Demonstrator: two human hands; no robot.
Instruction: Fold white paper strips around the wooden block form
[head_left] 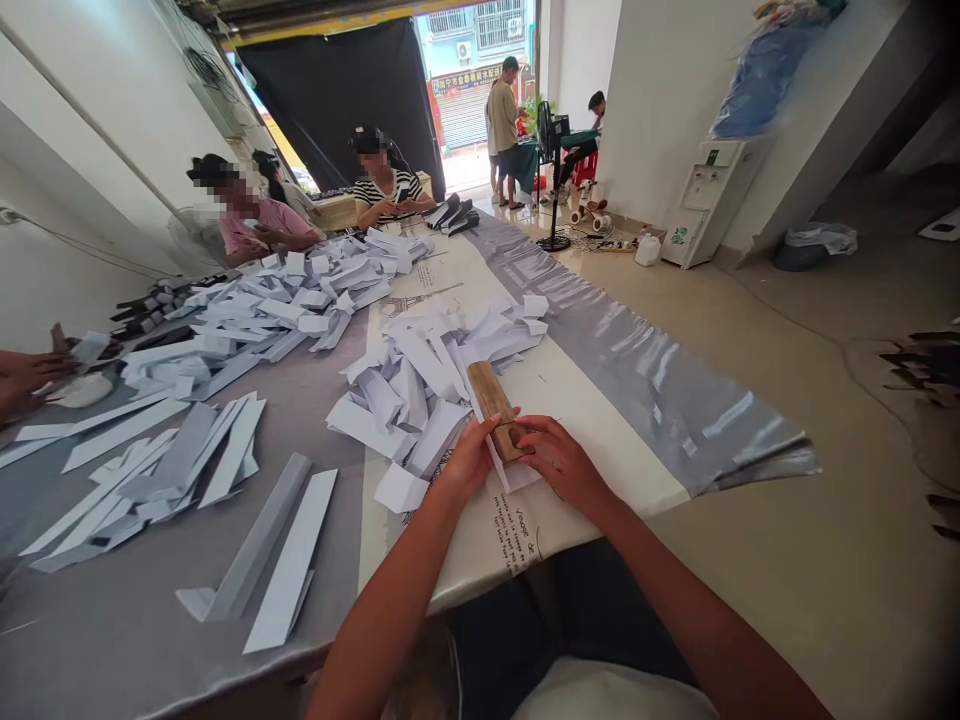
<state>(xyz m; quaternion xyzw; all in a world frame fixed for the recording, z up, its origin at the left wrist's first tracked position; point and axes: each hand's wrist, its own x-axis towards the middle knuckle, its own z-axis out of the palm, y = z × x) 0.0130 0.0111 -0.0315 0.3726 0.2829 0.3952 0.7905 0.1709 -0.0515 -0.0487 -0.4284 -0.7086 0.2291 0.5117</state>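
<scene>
Fingers of the left hand point(471, 458) and the right hand point(561, 460) are bent and closed about one wooden block point(489, 388), just right of the frame's centre; we read the scene from left to right. At the left edge we see a co-worker's hand point(30, 372). Below it, at lower left, paper strips point(176, 465) lie in a loose spread, with two separate strips point(294, 560) nearer the bottom of the frame. Around the centre we find a heap of folded paper point(409, 385), its right side close by the block's far end. Next, we note the left hand touching the block along its left side, thumb over the top; how its other fingers sit underneath we cannot tell. We take the block's long axis to slant from upper left to lower right. White paper point(519, 478) shows beneath the block and past its near end. Of the two hands, we judge the right to be nearer that end, which its fingertips pinch from the right. Farther right, we see a grey sheet point(637, 370) along the table's side.
</scene>
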